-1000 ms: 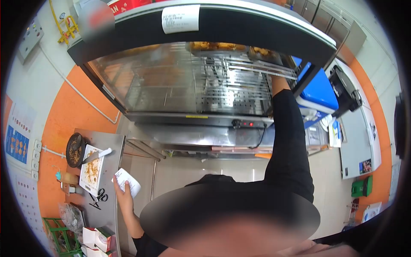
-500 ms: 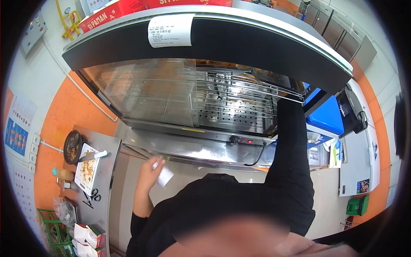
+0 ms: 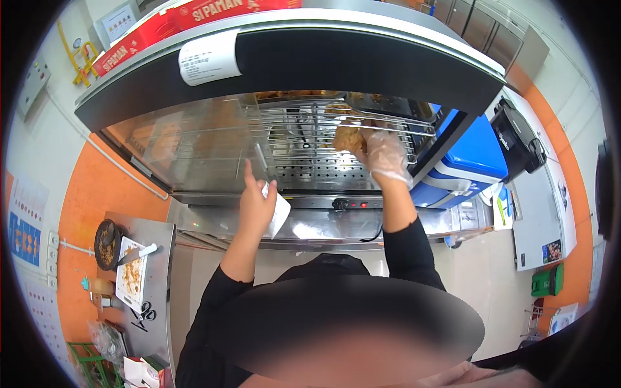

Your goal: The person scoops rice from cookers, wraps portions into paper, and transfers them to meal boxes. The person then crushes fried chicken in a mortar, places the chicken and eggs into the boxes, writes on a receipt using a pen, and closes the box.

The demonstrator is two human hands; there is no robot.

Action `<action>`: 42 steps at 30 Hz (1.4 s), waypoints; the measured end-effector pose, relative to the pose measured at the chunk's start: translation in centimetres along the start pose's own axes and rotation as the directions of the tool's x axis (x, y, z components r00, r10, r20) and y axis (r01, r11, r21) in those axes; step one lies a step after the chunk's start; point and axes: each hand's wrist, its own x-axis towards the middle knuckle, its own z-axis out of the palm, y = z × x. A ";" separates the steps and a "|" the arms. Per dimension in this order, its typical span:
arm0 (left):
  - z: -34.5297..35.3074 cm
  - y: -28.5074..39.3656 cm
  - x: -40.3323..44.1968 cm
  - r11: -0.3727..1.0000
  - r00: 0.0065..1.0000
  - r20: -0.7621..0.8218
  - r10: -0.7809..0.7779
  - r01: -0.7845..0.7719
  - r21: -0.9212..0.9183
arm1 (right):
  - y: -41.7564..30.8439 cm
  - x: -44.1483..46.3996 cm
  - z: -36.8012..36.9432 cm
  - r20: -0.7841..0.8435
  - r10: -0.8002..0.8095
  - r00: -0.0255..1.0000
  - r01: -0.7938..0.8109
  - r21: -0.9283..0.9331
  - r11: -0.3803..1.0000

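The fried piece (image 3: 348, 138), golden brown and rough all over, was at the open part of the glass-fronted cabinet (image 3: 291, 58), by the wire rack (image 3: 284, 132). Whether it touched the wires I could not tell. I judged it fairly light, firm enough at the crust but softer inside, with edges that might crumble and perhaps a little grease to make it slide in plastic. The thick middle seemed the place to take it, held without a hard squeeze.

My right hand (image 3: 387, 154), in a thin clear glove, had its grip closed around one side of the piece, though the fingertips were partly hidden. My left hand (image 3: 254, 205), bare, pinched a paper slip (image 3: 279, 215) with its thumb against the fingers, the forefinger pointing up near the glass panel (image 3: 194, 139).

Above the piece, a dark tray (image 3: 391, 105) sat in the cabinet; below the opening, red lights (image 3: 363, 205) glowed beside a knob. Well off to my left, the bench (image 3: 162, 258) bore a crumb-strewn white board (image 3: 134, 281) with a knife (image 3: 137, 255) across it, a dark pan (image 3: 105, 246) and black scissors (image 3: 145, 313).
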 end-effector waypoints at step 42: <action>-8.0 -20.3 -28.2 0.531 0.662 -0.097 -0.743 0.496 -0.687 | -17.1 -10.5 10.3 0.256 -0.836 0.485 -0.452 0.892 0.011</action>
